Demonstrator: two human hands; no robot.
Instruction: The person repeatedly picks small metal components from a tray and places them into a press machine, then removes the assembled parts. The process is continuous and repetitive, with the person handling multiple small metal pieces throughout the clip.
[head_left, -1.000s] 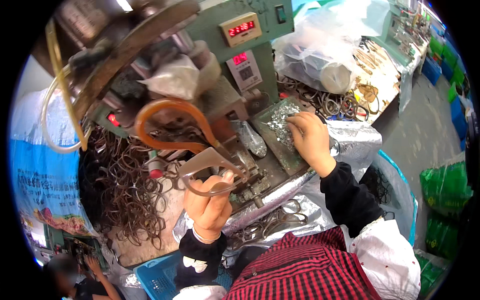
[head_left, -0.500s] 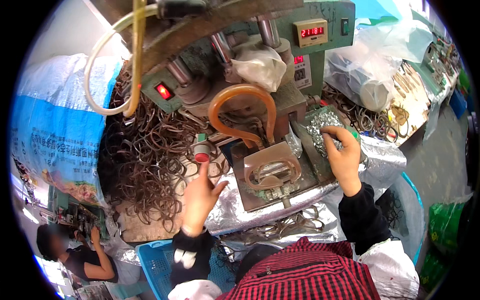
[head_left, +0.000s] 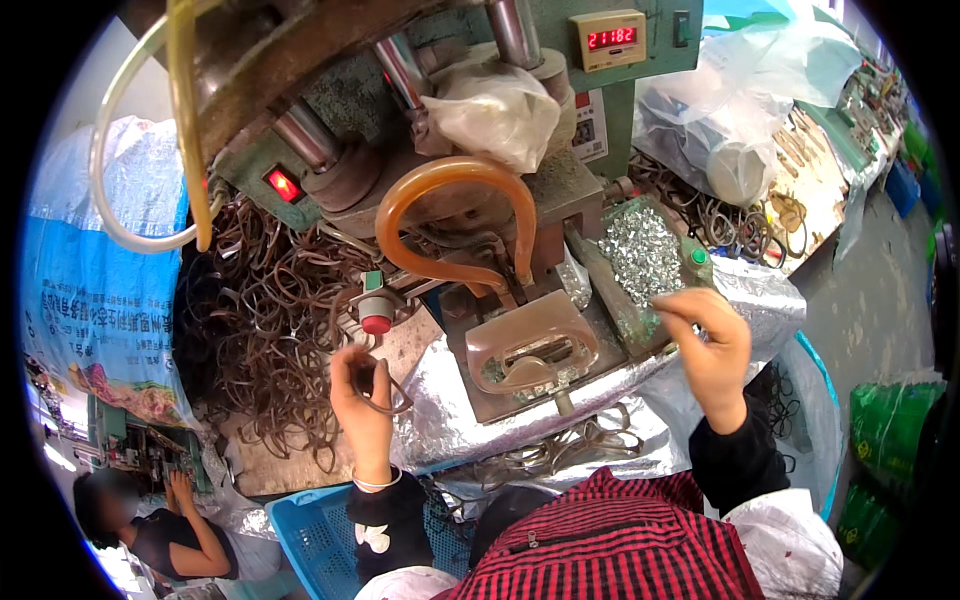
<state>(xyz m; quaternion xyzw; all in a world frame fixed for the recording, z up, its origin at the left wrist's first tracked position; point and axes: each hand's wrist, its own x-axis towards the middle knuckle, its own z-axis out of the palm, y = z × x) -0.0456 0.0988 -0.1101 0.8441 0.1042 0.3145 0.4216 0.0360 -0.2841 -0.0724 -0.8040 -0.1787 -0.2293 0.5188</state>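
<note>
My left hand (head_left: 362,408) is closed round a thin dark brown loop (head_left: 396,402), beside a big pile of similar loops (head_left: 265,330). Above that hand is a red push button (head_left: 376,323). My right hand (head_left: 715,350) hovers at the near end of a green tray heaped with small silvery metal pieces (head_left: 642,252). Its thumb and forefinger are pinched together; whatever is between them is too small to name. Between my hands sits a brown block (head_left: 532,340) with an oval opening on the press, and a loop-like part lies at its front edge.
The green press (head_left: 320,110) with steel columns rises ahead, an orange hose (head_left: 455,170) curving down to the block. A blue basket (head_left: 310,535) stands by my lap. Several loops (head_left: 570,440) lie on silver foil. Another person (head_left: 180,530) sits at far left.
My left hand has left the red button, moved down and left, and taken up a brown loop. My right hand has drawn back from the metal pieces toward me. The view has shifted slightly.
</note>
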